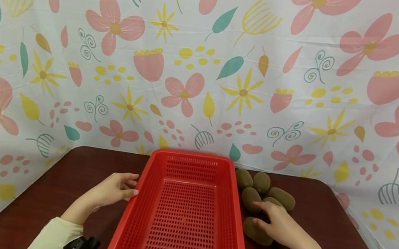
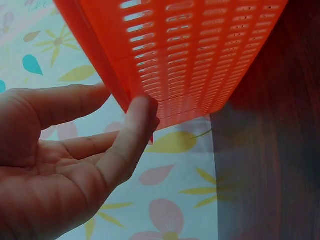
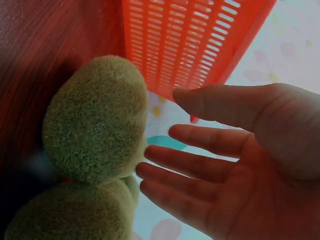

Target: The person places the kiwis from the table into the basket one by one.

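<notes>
A red plastic basket [image 1: 184,225] with slotted walls stands on the table, nothing inside it. My left hand [image 1: 115,189] holds its left rim; in the left wrist view the thumb [image 2: 75,102] meets the rim and the curled fingers [image 2: 131,140] lie against the outer wall. To the basket's right is a group of brown fuzzy kiwis [image 1: 251,199]. Over the nearer ones hovers my right hand [image 1: 281,225], fingers spread and thumb apart, holding nothing. The right wrist view shows a large kiwi [image 3: 97,120] just beyond the fingertips, with another kiwi [image 3: 72,215] beside it.
The dark wooden table [image 1: 70,182] has rounded far corners. A white cloth printed with flowers [image 1: 185,92] hangs behind it and along both sides. Black wrist straps [image 1: 80,245] sit at the cuffs of the pale sleeves.
</notes>
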A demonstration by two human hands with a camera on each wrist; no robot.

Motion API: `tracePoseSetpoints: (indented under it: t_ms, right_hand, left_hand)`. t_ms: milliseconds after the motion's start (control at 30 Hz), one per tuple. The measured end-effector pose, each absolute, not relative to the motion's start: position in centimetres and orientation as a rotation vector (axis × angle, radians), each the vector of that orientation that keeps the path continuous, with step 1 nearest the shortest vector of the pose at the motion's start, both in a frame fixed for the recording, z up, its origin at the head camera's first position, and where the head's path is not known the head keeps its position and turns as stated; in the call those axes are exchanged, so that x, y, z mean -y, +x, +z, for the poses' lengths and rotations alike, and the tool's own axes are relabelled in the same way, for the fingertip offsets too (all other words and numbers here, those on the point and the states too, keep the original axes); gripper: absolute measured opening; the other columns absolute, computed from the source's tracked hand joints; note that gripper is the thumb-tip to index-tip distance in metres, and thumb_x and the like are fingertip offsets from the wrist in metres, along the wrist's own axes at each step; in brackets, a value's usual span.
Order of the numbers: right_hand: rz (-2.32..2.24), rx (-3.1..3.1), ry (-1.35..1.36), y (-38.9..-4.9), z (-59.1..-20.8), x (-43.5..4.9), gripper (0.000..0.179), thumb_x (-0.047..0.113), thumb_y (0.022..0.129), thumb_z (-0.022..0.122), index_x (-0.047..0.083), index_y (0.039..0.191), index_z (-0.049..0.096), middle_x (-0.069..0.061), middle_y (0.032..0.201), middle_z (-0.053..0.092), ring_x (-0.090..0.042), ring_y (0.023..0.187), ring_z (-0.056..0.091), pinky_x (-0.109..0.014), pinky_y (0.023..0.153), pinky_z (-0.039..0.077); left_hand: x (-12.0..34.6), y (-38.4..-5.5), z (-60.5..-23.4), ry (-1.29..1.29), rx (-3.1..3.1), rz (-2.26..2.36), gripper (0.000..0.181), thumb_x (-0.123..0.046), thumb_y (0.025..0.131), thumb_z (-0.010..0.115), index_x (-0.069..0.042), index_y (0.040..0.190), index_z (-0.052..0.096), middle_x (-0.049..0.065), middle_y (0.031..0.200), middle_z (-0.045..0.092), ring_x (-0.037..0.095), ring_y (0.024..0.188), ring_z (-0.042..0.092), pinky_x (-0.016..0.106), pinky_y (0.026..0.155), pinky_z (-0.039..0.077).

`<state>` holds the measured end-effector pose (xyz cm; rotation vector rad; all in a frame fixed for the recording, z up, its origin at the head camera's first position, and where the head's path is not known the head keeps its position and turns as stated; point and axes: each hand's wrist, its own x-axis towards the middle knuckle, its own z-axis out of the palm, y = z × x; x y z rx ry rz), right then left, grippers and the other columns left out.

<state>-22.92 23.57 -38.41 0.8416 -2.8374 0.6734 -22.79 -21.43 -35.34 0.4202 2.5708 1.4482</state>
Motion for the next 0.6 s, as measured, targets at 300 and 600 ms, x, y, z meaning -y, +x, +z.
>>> tracePoseSetpoints:
  t_ms: [300, 600]
  right_hand:
    - [0.753, 3.042, 0.868, -23.3, -38.7, -24.1, 0.047, 0.019, 0.085, 0.074, -0.01, 0.119, 0.061, -0.019, 0.114, 0.064, -0.038, 0.107, 0.059, -0.044, 0.082, 0.052]
    - [0.796, 3.158, 0.831, -23.8, -38.4, -24.0, 0.043, 0.016, 0.084, 0.075, -0.007, 0.117, 0.063, -0.016, 0.113, 0.065, -0.028, 0.101, 0.061, -0.034, 0.074, 0.051]
  left_hand:
    - [21.9, -22.8, -35.6, 0.38, -2.464, 1.53, 0.055, -0.008, 0.093, 0.062, 0.016, 0.137, 0.038, 0.022, 0.112, 0.06, 0.027, 0.089, 0.067, 0.04, 0.073, 0.057]
    - [22.5, -23.0, -36.1, 0.365, -2.31, 1.619, 0.059, -0.01, 0.094, 0.062, 0.017, 0.138, 0.034, 0.018, 0.104, 0.06, 0.026, 0.088, 0.066, 0.04, 0.075, 0.057]
